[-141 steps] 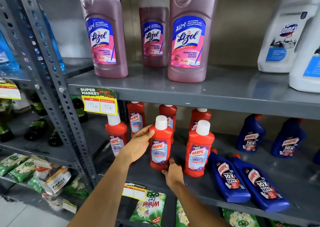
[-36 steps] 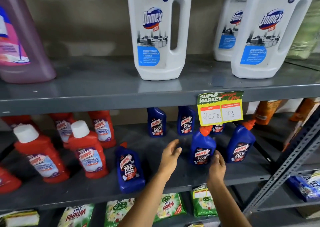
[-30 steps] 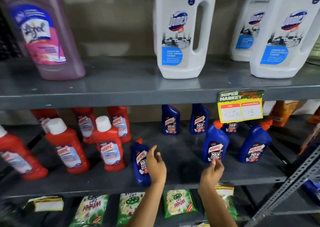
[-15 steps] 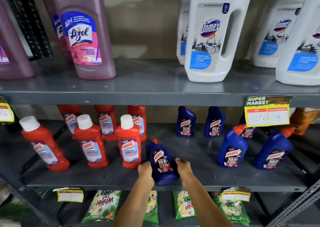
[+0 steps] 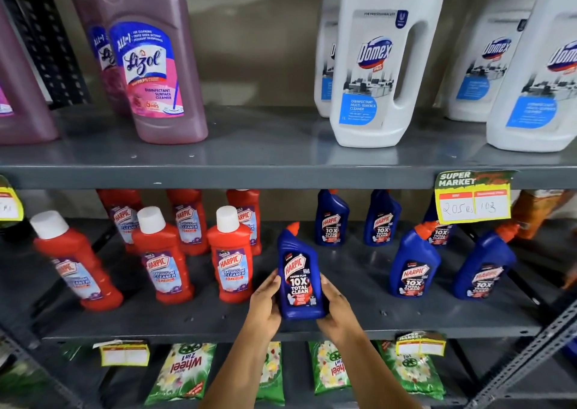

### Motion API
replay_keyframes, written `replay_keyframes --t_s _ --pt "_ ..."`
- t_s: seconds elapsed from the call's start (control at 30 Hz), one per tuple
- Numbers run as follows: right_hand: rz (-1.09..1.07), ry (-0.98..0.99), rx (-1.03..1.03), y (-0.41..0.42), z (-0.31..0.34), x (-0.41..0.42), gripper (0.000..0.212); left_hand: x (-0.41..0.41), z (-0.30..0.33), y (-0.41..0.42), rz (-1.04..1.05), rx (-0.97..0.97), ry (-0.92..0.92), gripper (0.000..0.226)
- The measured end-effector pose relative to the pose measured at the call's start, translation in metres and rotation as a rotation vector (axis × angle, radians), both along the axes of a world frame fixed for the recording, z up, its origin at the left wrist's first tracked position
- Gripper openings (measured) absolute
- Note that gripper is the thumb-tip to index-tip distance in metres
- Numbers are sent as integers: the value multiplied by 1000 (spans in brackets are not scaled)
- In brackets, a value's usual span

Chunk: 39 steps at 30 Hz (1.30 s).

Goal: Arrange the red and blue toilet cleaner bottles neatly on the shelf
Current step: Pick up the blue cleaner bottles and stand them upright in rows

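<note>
Blue plastic Harpic bottle (image 5: 299, 279), right of red bottles (image 5: 232, 260), was clasped upright between both hands (image 5: 265, 304) (image 5: 335, 310), presumably for alignment.

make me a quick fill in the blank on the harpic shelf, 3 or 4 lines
1. Both hands, left hand and right hand, grip one ____ Harpic bottle.
2. The red Harpic bottles have ____ caps.
3. On the shelf above, the white jugs read ____.
4. The pink-labelled bottle on the upper shelf reads ____.

Missing words: blue; white; Domex; Lizol
</note>
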State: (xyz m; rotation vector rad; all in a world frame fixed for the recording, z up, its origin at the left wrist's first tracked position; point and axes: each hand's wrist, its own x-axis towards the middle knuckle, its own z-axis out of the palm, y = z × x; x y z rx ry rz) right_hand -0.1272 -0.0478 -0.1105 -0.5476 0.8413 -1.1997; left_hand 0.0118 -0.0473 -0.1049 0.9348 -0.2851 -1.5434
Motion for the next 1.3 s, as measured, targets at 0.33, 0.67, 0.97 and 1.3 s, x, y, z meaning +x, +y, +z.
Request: replay_keyframes --t_s 0.33,0.67,0.97,1.3 --pt "11 15 -148 5 2 -8 37 1 2 5 -102 -220 -16 29" --pt "-92 73 -140 -13 10 -38 39 -38 2 -12 -169 -292 -11 40" --pt "-151 36 -127 -43 12 -91 30 -90 2 -41 -212 -308 43 57" --pt "-194 62 -13 -60 -8 -90 34 -100 -14 -51 -112 -214 -12 31"
